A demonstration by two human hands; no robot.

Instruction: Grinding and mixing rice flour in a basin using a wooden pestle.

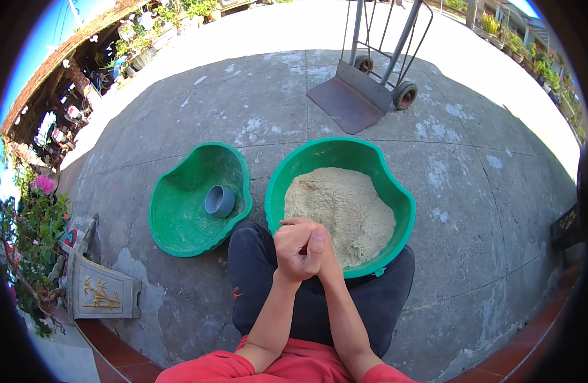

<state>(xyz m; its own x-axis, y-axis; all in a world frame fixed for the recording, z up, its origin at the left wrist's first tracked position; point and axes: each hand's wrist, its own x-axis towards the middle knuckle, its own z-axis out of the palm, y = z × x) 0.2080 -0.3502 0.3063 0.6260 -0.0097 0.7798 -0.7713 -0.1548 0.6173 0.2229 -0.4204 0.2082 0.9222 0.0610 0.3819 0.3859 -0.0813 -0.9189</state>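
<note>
My left hand (296, 252) and my right hand (329, 254) are clasped together above my lap, at the near edge of a green plastic tub (404, 191). The left fingers are curled round the right hand, its thumb on top. My right hand is partly hidden behind the left, and some fingertips show at the far side. No tool shows in either hand. Pale, coarse meal or bran (348, 207) fills much of the tub, heaped unevenly. To the left stands a second green tub (173, 223), its rim dipped in, with a grey cup (220, 201) tipped on its side inside.
A metal hand truck (354, 96) stands beyond the tubs on the grey concrete floor (243, 121). At the left are a grey planter (102, 290) with a gold plant motif and a pink-flowered shrub (35, 217). Red tiled edging (536, 338) curves along the lower right.
</note>
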